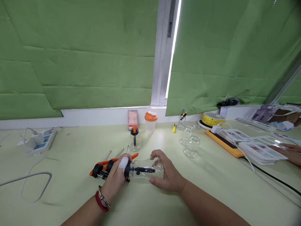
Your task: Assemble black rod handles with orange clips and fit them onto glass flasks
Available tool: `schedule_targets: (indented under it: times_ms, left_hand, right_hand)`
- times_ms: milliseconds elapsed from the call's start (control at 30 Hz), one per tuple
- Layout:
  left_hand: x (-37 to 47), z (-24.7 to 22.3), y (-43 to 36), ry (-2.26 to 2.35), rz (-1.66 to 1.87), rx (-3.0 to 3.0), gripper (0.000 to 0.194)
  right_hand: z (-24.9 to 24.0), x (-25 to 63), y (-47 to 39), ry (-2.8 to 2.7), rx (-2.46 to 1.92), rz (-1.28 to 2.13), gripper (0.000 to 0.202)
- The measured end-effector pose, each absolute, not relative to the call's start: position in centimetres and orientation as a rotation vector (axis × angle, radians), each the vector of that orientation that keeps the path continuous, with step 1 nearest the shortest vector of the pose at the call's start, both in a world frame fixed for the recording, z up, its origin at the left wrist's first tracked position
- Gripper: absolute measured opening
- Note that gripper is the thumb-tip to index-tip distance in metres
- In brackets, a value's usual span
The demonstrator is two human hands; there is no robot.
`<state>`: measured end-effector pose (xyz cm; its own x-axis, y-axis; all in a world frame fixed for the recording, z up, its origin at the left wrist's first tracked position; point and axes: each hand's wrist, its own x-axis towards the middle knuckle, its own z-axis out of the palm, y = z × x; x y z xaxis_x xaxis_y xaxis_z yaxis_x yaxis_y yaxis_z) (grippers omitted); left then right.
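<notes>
In the head view, looks like a clear bottle (144,164), held sideways over the near middle of the worktop (145,207). Likely light, rigid, slippery, and breakable if glass. Best cradled around its middle and gripped at the black cap (127,169). Grasped at that cap by left fingers (121,172), curled close; cupped at its right end by right fingers (161,154), spread wide.

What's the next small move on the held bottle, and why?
Probably turn the black cap with the left grip: it holds the cap at the clear bottle's neck, the right grip holds the bottle, and the black tube sits inside. Tightness isn't visible.
</notes>
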<state>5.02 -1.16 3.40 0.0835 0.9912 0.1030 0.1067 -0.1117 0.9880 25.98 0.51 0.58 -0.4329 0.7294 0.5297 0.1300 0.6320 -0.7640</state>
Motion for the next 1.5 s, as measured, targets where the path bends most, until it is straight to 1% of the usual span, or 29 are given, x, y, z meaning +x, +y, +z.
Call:
schedule_targets:
  times_ms: [200,333,467,733,833,933,1167,1333,1500]
  left_hand:
    - [5.2,2.6,-1.0,1.187,1.162,1.357,0.036]
    - [5.1,2.3,-0.7,1.182,1.148,1.335,0.036]
    - [4.7,1.9,-0.1,1.201,1.121,1.332,0.035]
    - [4.7,1.9,0.2,1.225,1.210,1.202,0.033]
    - [4.9,2.1,0.0,1.215,1.217,1.182,0.034]
    - [4.9,2.4,-0.1,1.230,1.219,1.200,0.034]
    - [4.7,2.3,-0.2,1.234,1.191,1.294,0.034]
    - [4.5,2.0,0.0,1.209,1.201,1.268,0.033]
    - [4.3,2.1,0.2,1.214,1.245,1.234,0.031]
  right_hand:
    - [0.1,25.7,1.1,-1.601,-0.805,1.354,0.052]
    - [-0.4,25.3,1.3,-1.453,-0.830,1.540,0.046]
    - [-0.5,25.2,1.3,-1.447,-0.809,1.541,0.056]
    - [0.2,26.2,1.3,-1.613,-0.599,1.413,0.077]
    - [0.1,26.4,1.4,-1.646,-0.614,1.397,0.078]
    - [0.0,26.4,1.5,-1.618,-0.670,1.451,0.077]
    - [-0.3,26.1,2.0,-1.558,-0.882,1.567,0.059]
    - [-0.5,26.4,1.9,-1.577,-0.923,1.575,0.068]
    - [0.3,26.9,1.6,-1.665,-0.713,1.535,0.087]
